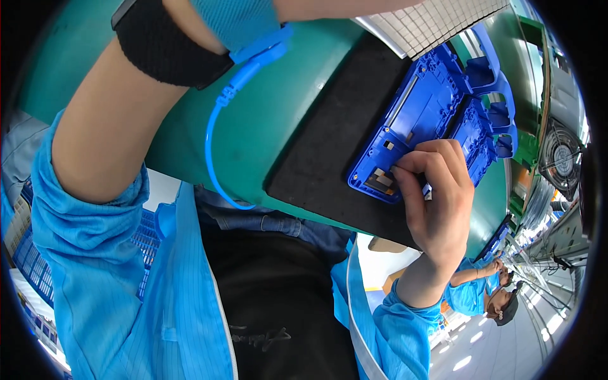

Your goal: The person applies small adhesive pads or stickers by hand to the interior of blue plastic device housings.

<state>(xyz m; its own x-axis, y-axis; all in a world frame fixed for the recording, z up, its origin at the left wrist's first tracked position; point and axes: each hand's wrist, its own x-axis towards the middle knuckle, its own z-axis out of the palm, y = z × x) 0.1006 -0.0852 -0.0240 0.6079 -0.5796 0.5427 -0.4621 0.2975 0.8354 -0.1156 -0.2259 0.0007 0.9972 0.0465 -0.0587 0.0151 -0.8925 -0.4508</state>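
Blue housing lies near the right edge of the black mat, my right hand pinched narrow over its end, my left hand mostly cropped, whether either holds anything I cannot tell.

Head-worn fisheye; downward, close

Free passage over black mat, between obstacles: blue cord and blue casing.
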